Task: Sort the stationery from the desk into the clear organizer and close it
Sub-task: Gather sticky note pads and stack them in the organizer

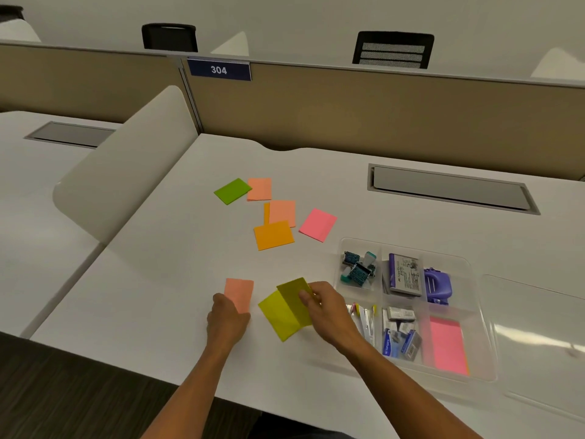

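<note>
My left hand [227,321] holds a salmon sticky-note pad [239,293] by its near edge on the white desk. My right hand [326,308] pinches an olive-yellow pad [296,299] that overlaps a brighter yellow pad [278,316]. Farther back lie a green pad [232,191], two salmon pads [260,189] [282,212], an orange pad [273,235] and a pink pad [317,224]. The clear organizer [481,337] sits to the right, holding stamps [359,268], a booklet [405,274], a purple punch [438,285], staple boxes [400,337] and pink notes [448,346].
The organizer's clear lid [538,327] lies on the desk just right of it. A grey cable hatch [449,188] is set into the desk behind. A tan partition [348,115] bounds the far side, and a white divider [126,160] stands on the left.
</note>
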